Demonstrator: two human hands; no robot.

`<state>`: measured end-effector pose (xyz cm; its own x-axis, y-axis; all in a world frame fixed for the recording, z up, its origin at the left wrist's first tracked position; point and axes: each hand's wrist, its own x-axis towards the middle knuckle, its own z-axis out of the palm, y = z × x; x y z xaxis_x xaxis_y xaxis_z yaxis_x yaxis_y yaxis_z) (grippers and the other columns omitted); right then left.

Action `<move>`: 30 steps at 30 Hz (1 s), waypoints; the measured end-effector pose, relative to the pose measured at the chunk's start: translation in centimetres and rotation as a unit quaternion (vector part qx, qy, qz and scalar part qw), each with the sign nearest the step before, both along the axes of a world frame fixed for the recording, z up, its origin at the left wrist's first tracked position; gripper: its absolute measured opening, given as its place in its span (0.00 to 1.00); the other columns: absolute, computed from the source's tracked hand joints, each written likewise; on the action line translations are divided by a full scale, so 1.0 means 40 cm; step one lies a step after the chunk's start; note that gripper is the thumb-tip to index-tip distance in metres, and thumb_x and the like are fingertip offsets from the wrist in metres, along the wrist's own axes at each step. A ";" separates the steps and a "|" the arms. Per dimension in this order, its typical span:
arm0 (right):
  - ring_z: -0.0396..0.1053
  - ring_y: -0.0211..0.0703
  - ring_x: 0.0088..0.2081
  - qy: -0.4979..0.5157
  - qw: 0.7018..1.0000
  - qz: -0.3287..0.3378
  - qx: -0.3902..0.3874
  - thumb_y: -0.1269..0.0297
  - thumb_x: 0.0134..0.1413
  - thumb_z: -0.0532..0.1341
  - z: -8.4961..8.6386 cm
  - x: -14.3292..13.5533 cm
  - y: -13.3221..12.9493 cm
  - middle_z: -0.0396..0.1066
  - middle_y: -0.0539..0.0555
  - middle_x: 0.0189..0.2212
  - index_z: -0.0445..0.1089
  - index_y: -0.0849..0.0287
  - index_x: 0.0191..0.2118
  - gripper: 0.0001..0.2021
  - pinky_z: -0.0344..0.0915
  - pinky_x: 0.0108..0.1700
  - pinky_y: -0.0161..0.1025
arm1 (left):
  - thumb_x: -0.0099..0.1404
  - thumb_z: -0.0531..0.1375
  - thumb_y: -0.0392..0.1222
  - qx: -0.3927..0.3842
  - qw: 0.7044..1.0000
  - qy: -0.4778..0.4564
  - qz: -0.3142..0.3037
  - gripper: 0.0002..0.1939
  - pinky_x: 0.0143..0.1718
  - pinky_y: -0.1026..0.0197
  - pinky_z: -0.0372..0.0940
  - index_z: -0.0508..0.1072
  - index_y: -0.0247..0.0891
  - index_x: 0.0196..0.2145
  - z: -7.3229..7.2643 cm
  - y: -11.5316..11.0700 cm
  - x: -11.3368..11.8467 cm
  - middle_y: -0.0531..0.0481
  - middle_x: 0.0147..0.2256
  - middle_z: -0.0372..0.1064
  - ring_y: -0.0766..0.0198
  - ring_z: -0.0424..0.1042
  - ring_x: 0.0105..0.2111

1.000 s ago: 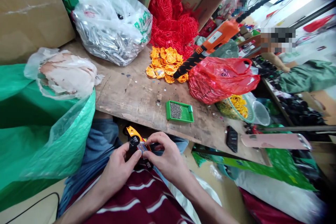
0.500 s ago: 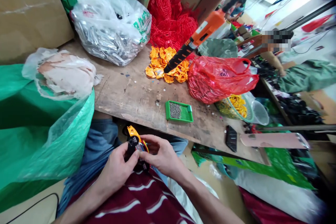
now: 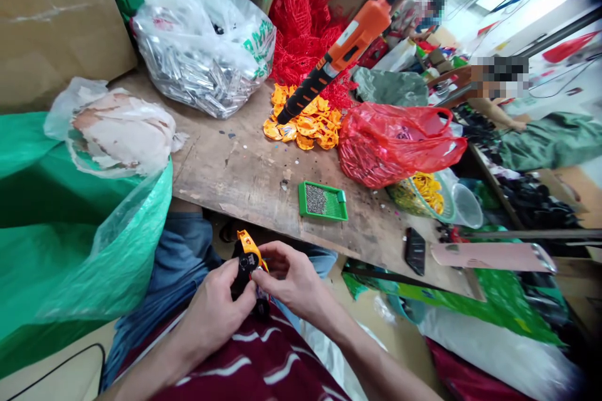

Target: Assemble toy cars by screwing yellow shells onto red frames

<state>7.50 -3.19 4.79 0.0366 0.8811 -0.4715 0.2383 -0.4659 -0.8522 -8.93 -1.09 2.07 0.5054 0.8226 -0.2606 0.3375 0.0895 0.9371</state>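
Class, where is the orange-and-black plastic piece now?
In the head view, the plastic piece is held below and left of centre, between the left hand and right hand.

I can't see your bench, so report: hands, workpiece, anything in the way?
Left hand and right hand both gripping black-and-orange plastic assembly. Held off the wooden table. Electric screwdriver hangs beyond, apart from both hands.

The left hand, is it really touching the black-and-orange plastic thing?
Touching: the head view shows the left hand gripping the black-and-orange plastic part between thumb and fingers.
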 end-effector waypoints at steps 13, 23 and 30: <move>0.78 0.46 0.36 0.038 0.996 -0.070 0.028 0.56 0.48 0.69 -0.037 -0.007 -0.025 0.79 0.55 0.35 0.76 0.59 0.39 0.14 0.74 0.40 0.41 | 0.62 0.55 0.38 0.024 0.999 0.033 -0.002 0.10 0.40 0.56 0.69 0.74 0.36 0.39 0.003 0.003 0.011 0.45 0.36 0.78 0.55 0.75 0.36; 0.78 0.48 0.38 0.055 0.995 -0.075 0.031 0.55 0.49 0.68 -0.037 -0.001 -0.025 0.80 0.54 0.37 0.77 0.58 0.40 0.14 0.74 0.43 0.44 | 0.60 0.56 0.38 0.012 0.998 0.069 0.001 0.10 0.41 0.55 0.69 0.72 0.38 0.40 0.007 -0.004 0.018 0.44 0.38 0.77 0.52 0.76 0.39; 0.78 0.46 0.36 0.070 0.990 -0.114 0.045 0.55 0.48 0.69 -0.030 -0.006 -0.014 0.80 0.54 0.36 0.76 0.58 0.40 0.15 0.74 0.42 0.42 | 0.61 0.56 0.39 0.045 0.993 0.110 0.018 0.02 0.35 0.57 0.67 0.68 0.40 0.33 0.027 0.004 0.031 0.49 0.30 0.73 0.56 0.74 0.33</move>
<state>7.28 -3.77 3.58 0.1786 0.8960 -0.4065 0.0129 -0.4152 -0.9096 -7.69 -0.94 3.14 0.4136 0.8642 -0.2865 0.5331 0.0252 0.8457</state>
